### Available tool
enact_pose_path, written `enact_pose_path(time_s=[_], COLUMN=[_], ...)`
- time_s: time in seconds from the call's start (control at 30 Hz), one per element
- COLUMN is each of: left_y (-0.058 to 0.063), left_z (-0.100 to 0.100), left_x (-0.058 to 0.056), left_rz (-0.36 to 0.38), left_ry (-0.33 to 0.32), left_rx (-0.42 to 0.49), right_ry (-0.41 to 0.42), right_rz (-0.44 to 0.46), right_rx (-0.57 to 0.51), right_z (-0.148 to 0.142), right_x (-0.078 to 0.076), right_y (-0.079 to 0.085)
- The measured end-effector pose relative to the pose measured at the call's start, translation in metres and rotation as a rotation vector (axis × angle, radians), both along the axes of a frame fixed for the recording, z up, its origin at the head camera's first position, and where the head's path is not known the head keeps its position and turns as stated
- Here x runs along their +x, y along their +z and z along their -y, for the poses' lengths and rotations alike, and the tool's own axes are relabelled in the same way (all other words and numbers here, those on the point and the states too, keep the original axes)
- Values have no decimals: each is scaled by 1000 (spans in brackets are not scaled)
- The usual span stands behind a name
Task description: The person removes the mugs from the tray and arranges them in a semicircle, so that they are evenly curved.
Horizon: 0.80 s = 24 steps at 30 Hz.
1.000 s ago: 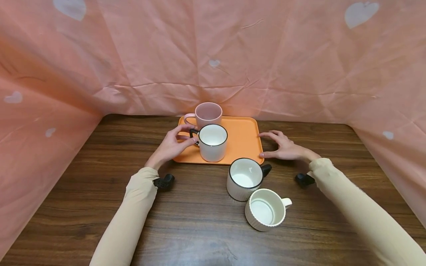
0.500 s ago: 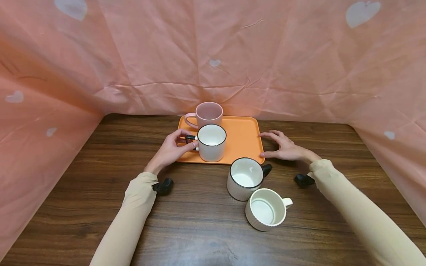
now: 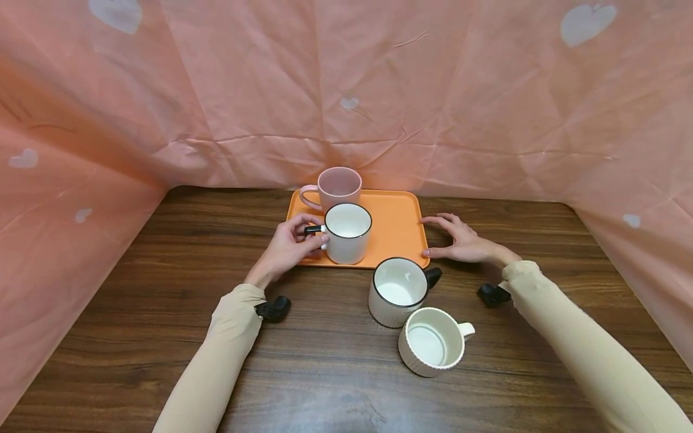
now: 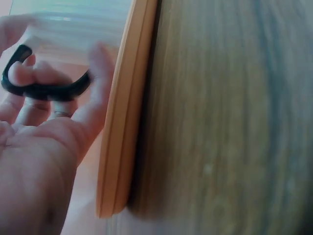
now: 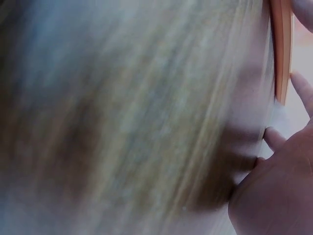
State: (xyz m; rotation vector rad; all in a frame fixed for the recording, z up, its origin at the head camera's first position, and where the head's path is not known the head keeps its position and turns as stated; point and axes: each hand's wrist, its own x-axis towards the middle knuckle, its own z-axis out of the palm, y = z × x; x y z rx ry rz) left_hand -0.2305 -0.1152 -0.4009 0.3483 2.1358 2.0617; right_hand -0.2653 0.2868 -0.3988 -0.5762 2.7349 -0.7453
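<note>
Shifted slightly right, the white mug (image 3: 348, 245) is upright at the near left of the tray (image 3: 395, 225), before the pink mug (image 3: 339, 183), its handle (image 3: 313, 230) grasped by the left hand (image 3: 289, 245), while the right hand (image 3: 462, 240), fingers spread, touches the tray's right edge.

Two mugs (image 3: 348, 248) on tray (image 3: 394, 222), two cups (image 3: 397, 294) before it

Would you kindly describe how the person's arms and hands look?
Long, plain cream fabric sleeves cover both arms, wrinkled near their ends. A small, black, rounded device sits at each wrist. The left hand and right hand appear bare, without gloves.
</note>
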Motion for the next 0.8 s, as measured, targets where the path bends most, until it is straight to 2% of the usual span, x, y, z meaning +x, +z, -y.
enact_pose_path(time_s=[0.23, 0.5, 0.8], left_y=[-2, 0, 2], left_z=[-5, -5, -3], left_x=[-1, 0, 2], left_rz=[-129, -139, -208], left_ry=[78, 151, 154], left_rx=[-17, 54, 21], right_ry=[4, 12, 11], right_rz=[14, 15, 8], right_rx=[-3, 2, -3], right_z=[1, 0, -1], right_x=[-1, -3, -1], right_y=[0, -1, -2])
